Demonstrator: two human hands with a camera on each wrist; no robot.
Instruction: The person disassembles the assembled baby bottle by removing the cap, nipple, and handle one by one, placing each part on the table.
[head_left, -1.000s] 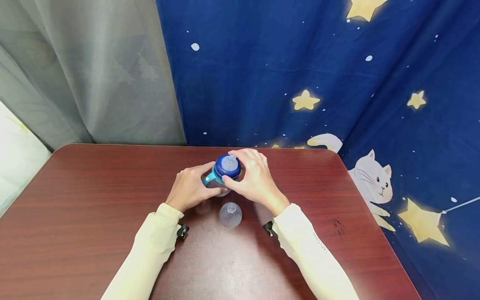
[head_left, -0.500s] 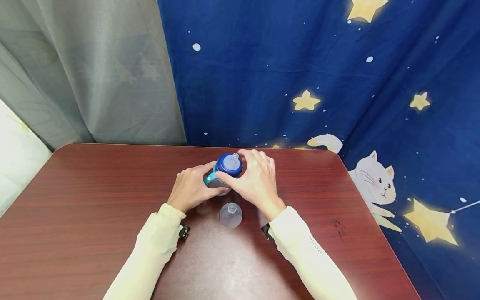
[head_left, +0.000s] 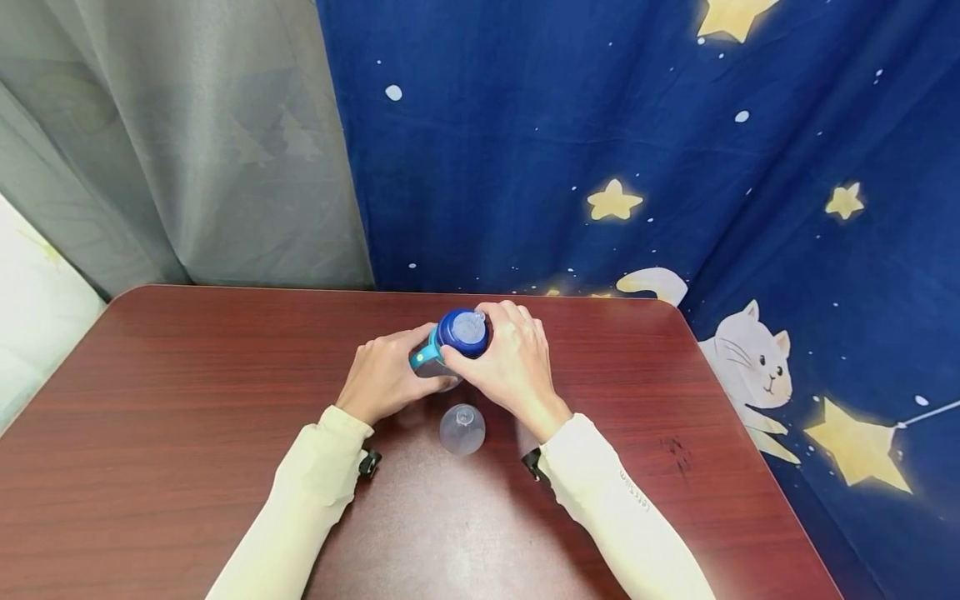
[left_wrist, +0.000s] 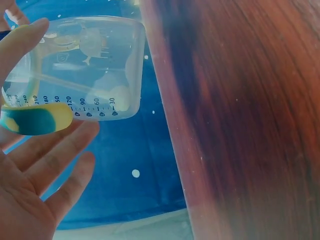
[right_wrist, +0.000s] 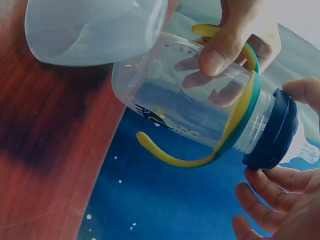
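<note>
Bottle (right_wrist: pixel 175 107) count, and where?
One, between left hand (head_left: pixel 382 375) and right hand (head_left: pixel 513 354), over the bench (head_left: pixel 187 417). Can't tell if its base touches.
Hand states?
Left grips the bottle below the collar (right_wrist: pixel 272 132); right pinches that one blue collar.
Other parts?
One nipple (right_wrist: pixel 297 142) on top, two curved handles (right_wrist: pixel 182 161), one domed clear cap (head_left: pixel 462 430) on the bench, nearer the wearer.
</note>
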